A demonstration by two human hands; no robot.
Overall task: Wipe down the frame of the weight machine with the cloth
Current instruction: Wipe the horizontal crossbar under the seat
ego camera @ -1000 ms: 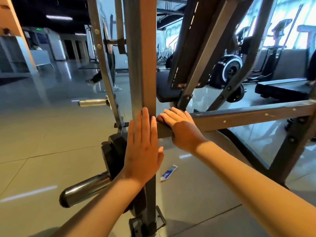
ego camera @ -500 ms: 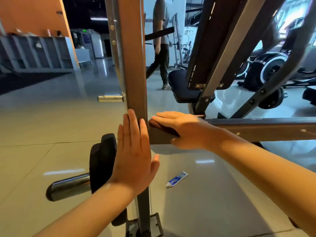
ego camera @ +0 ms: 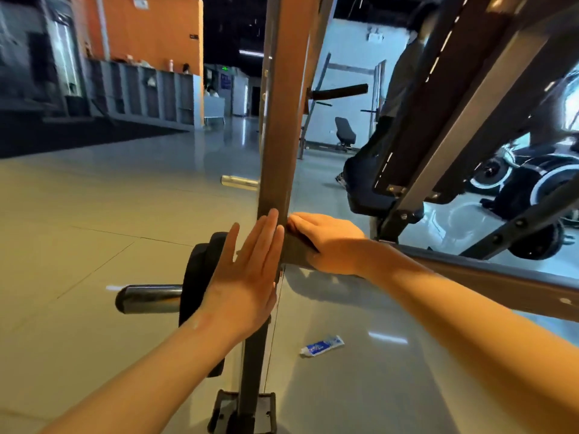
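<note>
Glossy grey gym floor (ego camera: pixel 94 245) spreads around the upright post (ego camera: pixel 282 120) of the weight machine's frame. The left hand (ego camera: pixel 247 277) lies flat against that post, fingers straight and together. Just right of the post, where the crossbar (ego camera: pixel 501 277) meets it, the right hand (ego camera: pixel 332 242) hooks over the bar's top edge and presses what looks like a dark cloth (ego camera: pixel 297 250); its thumb is hidden. The likely risk is that the cloth bunches in this corner and skips the joint, or slides out from under the fingers on smooth metal. Left of the post, a black weight plate (ego camera: pixel 200 270) on its steel peg (ego camera: pixel 147 299) crowds any lower wiping. Right of the post's foot, a small blue-and-white tube (ego camera: pixel 321 346) lies underfoot.
</note>
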